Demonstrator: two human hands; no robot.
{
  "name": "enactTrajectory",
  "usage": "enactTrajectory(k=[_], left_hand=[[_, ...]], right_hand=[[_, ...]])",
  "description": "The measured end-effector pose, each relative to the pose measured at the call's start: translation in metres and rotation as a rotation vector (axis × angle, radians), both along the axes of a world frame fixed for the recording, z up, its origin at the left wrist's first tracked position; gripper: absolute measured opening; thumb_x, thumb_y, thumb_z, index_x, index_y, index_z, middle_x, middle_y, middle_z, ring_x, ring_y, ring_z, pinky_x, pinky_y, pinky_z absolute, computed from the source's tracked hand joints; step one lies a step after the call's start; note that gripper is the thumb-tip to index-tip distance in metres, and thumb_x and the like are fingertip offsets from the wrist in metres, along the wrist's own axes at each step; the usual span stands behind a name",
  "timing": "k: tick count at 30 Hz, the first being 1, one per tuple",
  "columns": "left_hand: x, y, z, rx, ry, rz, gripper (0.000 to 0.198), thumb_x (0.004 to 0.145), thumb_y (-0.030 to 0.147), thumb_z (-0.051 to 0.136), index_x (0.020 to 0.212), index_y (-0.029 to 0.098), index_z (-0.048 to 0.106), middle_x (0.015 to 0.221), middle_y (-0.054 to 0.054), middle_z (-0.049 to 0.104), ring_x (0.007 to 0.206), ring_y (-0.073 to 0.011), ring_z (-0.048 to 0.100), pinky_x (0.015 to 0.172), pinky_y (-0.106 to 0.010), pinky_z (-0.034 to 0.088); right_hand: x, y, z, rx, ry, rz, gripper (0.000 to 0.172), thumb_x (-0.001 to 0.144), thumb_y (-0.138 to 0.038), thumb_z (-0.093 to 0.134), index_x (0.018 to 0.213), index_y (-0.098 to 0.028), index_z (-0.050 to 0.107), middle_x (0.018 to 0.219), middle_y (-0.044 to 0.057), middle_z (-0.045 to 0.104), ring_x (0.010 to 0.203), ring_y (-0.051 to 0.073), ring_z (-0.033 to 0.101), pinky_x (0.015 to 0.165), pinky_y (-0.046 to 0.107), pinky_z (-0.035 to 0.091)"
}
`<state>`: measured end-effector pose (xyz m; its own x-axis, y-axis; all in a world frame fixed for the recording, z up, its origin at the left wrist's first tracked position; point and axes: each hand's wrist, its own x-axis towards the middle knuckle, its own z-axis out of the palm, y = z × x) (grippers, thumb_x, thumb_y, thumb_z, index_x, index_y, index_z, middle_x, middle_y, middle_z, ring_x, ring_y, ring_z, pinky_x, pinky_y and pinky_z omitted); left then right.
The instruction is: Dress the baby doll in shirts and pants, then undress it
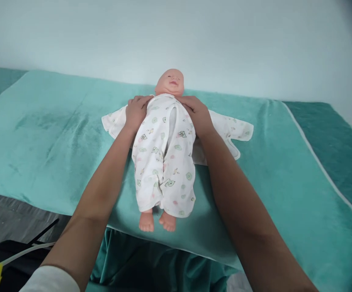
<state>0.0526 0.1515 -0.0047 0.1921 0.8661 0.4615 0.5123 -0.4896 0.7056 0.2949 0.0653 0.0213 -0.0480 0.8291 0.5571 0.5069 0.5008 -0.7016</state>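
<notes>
A baby doll (pixel 169 83) lies on its back, its head toward the wall and its bare feet toward me. White printed baby trousers (pixel 178 162) cover its front from the neck down to the ankles, with a slit down the middle. Under the doll a white printed baby shirt (pixel 235 127) is spread, its sleeves stretched out to both sides. My left hand (pixel 137 110) is closed on the upper edge of the trousers by one shoulder. By the other shoulder, my right hand (pixel 197 113) holds the opposite upper edge; its fingertips are partly hidden.
A teal plush cover (pixel 57 142) lies over the table, against a pale wall (pixel 224 44). At lower left are a black object (pixel 8 259) and a pale tube (pixel 20 254) with yellow tape. Darker teal cloth (pixel 151 255) hangs below the front edge.
</notes>
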Motion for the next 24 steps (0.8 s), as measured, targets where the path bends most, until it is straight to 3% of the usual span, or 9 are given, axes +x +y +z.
enactTrajectory(k=[3,7,9,11,14,17,20,24], left_hand=[[-0.008,-0.022,-0.002,0.064,-0.012,0.014,0.037,0.091,0.020,0.053,0.118,0.032,0.075,0.128,-0.006,0.071,0.125,-0.0270,0.056,0.118,-0.048,0.035],[-0.021,-0.060,-0.002,0.113,0.006,0.083,0.035,0.083,0.016,0.060,0.113,0.030,0.073,0.130,-0.008,0.067,0.127,-0.0303,0.052,0.117,-0.048,0.037],[-0.024,-0.078,0.001,0.105,0.024,0.099,0.031,0.082,0.013,0.060,0.107,0.029,0.071,0.122,-0.009,0.067,0.120,-0.0308,0.053,0.112,-0.049,0.041],[-0.025,-0.095,0.005,0.064,0.018,0.111,0.024,0.083,0.014,0.059,0.100,0.027,0.067,0.111,-0.009,0.066,0.111,-0.0300,0.055,0.105,-0.048,0.044],[-0.024,-0.115,0.009,-0.086,-0.112,0.081,0.014,0.087,0.022,0.059,0.100,0.027,0.062,0.100,-0.005,0.067,0.096,-0.0252,0.060,0.093,-0.042,0.049],[-0.022,-0.123,0.012,-0.248,-0.304,0.015,0.014,0.090,0.031,0.061,0.103,0.028,0.059,0.094,-0.001,0.069,0.090,-0.0206,0.062,0.088,-0.036,0.052],[-0.018,-0.124,0.016,-0.455,-0.488,-0.021,0.018,0.087,0.037,0.066,0.099,0.026,0.059,0.093,-0.001,0.071,0.089,-0.0196,0.066,0.086,-0.036,0.055],[-0.015,-0.124,0.023,-0.754,-0.715,-0.068,0.024,0.083,0.042,0.070,0.094,0.021,0.064,0.087,-0.004,0.075,0.087,-0.0243,0.073,0.083,-0.041,0.061]], right_hand=[[0.003,-0.014,-0.006,0.019,-0.017,-0.018,0.026,0.099,-0.041,0.054,0.110,-0.034,0.077,0.128,0.003,0.075,0.126,0.028,0.063,0.116,0.052,0.043],[0.001,-0.041,-0.017,0.049,0.087,-0.261,0.019,0.090,-0.035,0.062,0.103,-0.028,0.074,0.117,0.007,0.074,0.114,0.027,0.065,0.108,0.051,0.049],[-0.002,-0.056,-0.021,-0.064,0.178,-0.355,0.014,0.084,-0.034,0.066,0.093,-0.024,0.071,0.099,0.006,0.074,0.096,0.025,0.067,0.097,0.048,0.054],[-0.005,-0.068,-0.022,-0.252,0.265,-0.358,0.013,0.079,-0.035,0.070,0.084,-0.023,0.069,0.082,0.003,0.072,0.081,0.022,0.066,0.086,0.046,0.057],[-0.010,-0.078,-0.020,-0.474,0.444,-0.266,0.019,0.076,-0.041,0.074,0.080,-0.023,0.069,0.071,0.001,0.070,0.070,0.022,0.065,0.071,0.042,0.059],[-0.014,-0.080,-0.016,-0.582,0.635,-0.168,0.027,0.071,-0.048,0.080,0.080,-0.025,0.071,0.066,0.000,0.069,0.066,0.023,0.066,0.064,0.044,0.061],[-0.018,-0.079,-0.011,-0.610,0.745,-0.081,0.028,0.067,-0.046,0.086,0.080,-0.025,0.072,0.072,0.002,0.074,0.076,0.027,0.072,0.072,0.048,0.066],[-0.023,-0.082,-0.004,-0.600,0.798,-0.048,0.029,0.067,-0.044,0.087,0.084,-0.026,0.072,0.084,0.003,0.079,0.089,0.029,0.076,0.081,0.048,0.067]])
